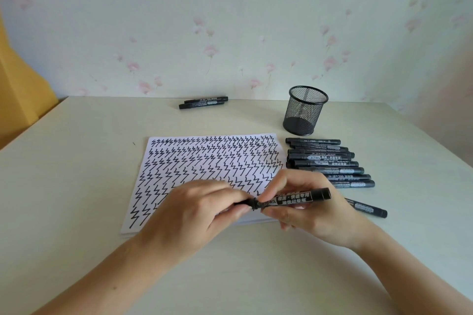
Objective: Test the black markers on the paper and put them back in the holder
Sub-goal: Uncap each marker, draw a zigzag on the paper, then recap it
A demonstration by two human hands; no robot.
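Both hands hold one black marker (294, 197) level above the near edge of the paper (194, 161). My right hand (309, 210) grips its labelled barrel. My left hand (194, 210) pinches the cap end, which its fingers mostly hide. The white sheet is covered with rows of black zigzag strokes. A black mesh holder (304, 111) stands upright and empty behind the paper's right corner. Several black markers (327, 162) lie side by side to the right of the paper, and one more marker (366, 208) lies apart near my right wrist.
Two black markers (203, 103) lie at the back of the table next to the flowered wall. A yellow object (18, 89) stands off the table's left edge. The table's right edge runs diagonally past the marker row.
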